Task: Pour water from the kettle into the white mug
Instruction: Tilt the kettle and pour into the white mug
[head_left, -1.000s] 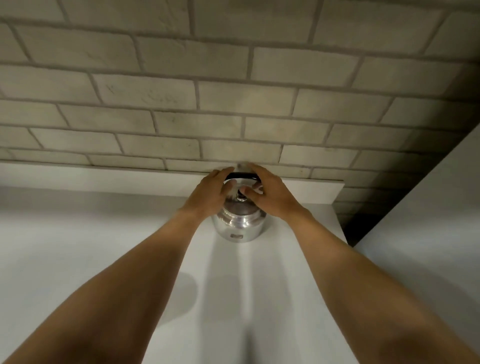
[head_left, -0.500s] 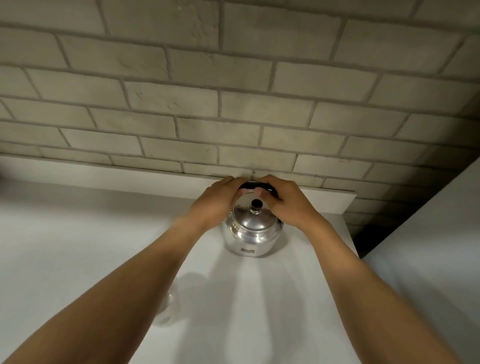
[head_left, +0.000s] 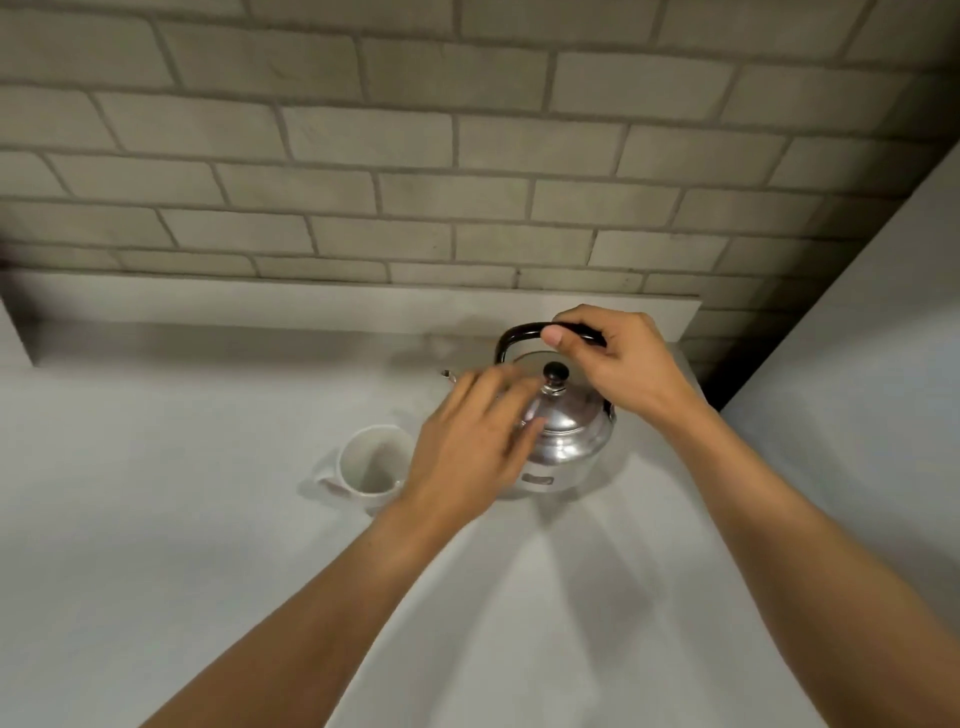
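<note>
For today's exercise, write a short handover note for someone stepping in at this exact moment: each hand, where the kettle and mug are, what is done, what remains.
Right hand: closed on the black arched handle of the shiny steel kettle.
Left hand: open, blurred, in front of the kettle's side; contact unclear.
White ceramic mug: upright on the pale counter, left of the kettle, looks empty.
Done: handle gripped.
Left: lift, tilt, pour.

You cannot read any words, numbers or signs here. The shiny kettle has a small plate or mark low on its front side, but it is too blurry and too small for you to make out any letters. The white mug beside it has no print you can see. The brick wall and the counter show no writing.
</note>
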